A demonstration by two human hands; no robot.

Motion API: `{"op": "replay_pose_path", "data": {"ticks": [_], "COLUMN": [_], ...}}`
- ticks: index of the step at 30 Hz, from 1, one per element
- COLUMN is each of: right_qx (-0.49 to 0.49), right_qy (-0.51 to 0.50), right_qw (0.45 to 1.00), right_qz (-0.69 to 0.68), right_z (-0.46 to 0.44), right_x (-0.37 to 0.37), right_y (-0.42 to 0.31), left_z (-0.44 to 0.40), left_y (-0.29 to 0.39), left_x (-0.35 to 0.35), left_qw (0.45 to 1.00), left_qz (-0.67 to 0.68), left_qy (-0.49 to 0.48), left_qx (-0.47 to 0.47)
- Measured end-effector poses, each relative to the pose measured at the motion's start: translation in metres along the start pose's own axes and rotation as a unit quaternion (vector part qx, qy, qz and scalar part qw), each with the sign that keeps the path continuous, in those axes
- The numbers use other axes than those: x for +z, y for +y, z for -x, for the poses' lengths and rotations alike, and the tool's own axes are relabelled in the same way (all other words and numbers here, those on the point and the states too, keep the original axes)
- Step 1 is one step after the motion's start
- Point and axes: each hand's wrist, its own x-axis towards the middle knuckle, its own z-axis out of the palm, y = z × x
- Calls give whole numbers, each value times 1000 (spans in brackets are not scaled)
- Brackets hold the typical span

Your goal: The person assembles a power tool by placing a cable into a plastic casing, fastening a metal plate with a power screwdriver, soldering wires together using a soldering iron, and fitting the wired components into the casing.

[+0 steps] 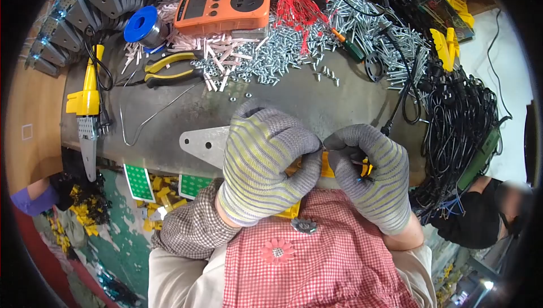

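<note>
Both hands wear grey knit gloves with yellow-green and purple stripes. My left hand point(271, 164) is closed, thumb and fingers bent together at the bench's front edge. My right hand point(370, 169) pinches close beside it, fingertips nearly meeting; whatever small thing is between them cannot be made out. A yellow plastic piece point(327, 165) shows between the hands, partly hidden by the gloves. From under my left hand a grey metal plate point(195, 143) with holes sticks out to the left. More yellow plastic point(290, 211) peeks out below my left hand.
Loose screws point(277, 53) heap at the back, beside an orange meter point(223, 9), solder spool point(145, 28) and pliers point(172, 69). A yellow-handled unit with a metal blade point(87, 102) lies left. Black cables point(461, 121) pile right. Two people are partly visible at the sides.
</note>
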Motion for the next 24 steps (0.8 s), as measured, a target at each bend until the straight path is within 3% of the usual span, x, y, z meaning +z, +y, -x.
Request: {"op": "replay_pose_path", "data": {"ticks": [5,11,14,16,18,20,23,24], "right_qx": [29,61,-71,-48,-113,-260,-295,-266], "right_qy": [-17,3,36,36,17,-21,34,46], "right_qw": [999,998,995,995,993,954,939,946], "right_qz": [-8,-9,-53,-83,-18,145,175,178], "right_z": [-2,0,-1,1,-2,-11,-10,-9], "right_x": [-1,-9,-5,-3,-4,-10,-2,1], "right_y": [-7,4,17,13,15,24,33,33], "left_z": [-2,1,-1,-1,-3,-10,-10,-9], "left_y": [0,-8,-6,-8,-9,-9,-12,-13], "left_x": [-2,-3,-7,-10,-14,-19,-18,-18], "left_qw": [1000,995,989,979,966,951,955,955], "left_qz": [10,71,97,136,168,193,203,210], "left_qy": [-8,-42,-57,-84,-120,-165,-165,-160], "left_qx": [8,-57,-94,-129,-156,-175,-137,-138]}}
